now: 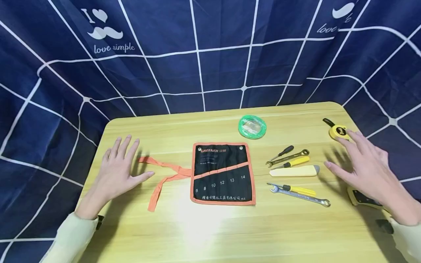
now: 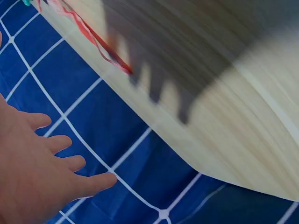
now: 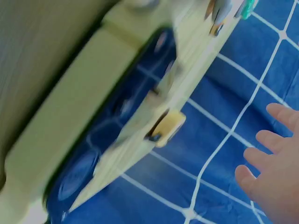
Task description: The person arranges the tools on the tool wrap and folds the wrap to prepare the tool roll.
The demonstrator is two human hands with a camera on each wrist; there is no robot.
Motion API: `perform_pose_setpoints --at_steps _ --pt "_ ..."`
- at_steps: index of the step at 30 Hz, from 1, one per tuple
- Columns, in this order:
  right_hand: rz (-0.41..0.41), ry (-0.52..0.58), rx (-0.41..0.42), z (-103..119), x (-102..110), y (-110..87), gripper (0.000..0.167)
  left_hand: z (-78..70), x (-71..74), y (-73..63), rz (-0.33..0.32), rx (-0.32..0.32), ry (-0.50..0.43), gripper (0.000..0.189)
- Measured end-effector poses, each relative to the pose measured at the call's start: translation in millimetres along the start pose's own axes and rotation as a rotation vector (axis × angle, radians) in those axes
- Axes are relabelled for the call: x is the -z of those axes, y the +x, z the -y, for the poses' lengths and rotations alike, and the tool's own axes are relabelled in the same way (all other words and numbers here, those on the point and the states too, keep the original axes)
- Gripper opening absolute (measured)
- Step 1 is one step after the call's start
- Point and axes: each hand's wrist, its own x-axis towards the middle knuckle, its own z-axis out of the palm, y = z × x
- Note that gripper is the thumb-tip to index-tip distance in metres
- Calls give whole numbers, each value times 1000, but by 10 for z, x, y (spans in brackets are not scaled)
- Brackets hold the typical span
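My left hand [image 1: 115, 171] hovers over the left side of the table, fingers spread and nothing held. Near its thumb lie the orange tie straps [image 1: 171, 175] of a black tool pouch [image 1: 223, 160] with numbered pockets, flat at the middle. On the right, my right hand [image 1: 368, 175] is also spread and holds nothing. Its fingers overlap a yellow tape measure [image 1: 338, 130] in the head view. A yellow device with a glossy dark face [image 1: 361, 199] is partly hidden under that wrist; its pale body [image 3: 70, 107] looms large in the right wrist view.
Between pouch and right hand lie a black-handled screwdriver [image 1: 285, 150], two combination wrenches [image 1: 289, 157] [image 1: 306, 196], yellow-handled screwdrivers [image 1: 297, 161] [image 1: 300, 190] and a cream-coloured tool with a grey end [image 1: 294, 171]. A green coil [image 1: 252, 126] sits at the back. Blue curtains [image 1: 171, 65] surround the table [image 1: 158, 131].
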Motion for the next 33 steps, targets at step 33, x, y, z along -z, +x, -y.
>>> perform_pose_setpoints --at_steps 33 --pt "168 144 277 1284 -528 262 85 -913 -454 321 203 -253 -103 115"
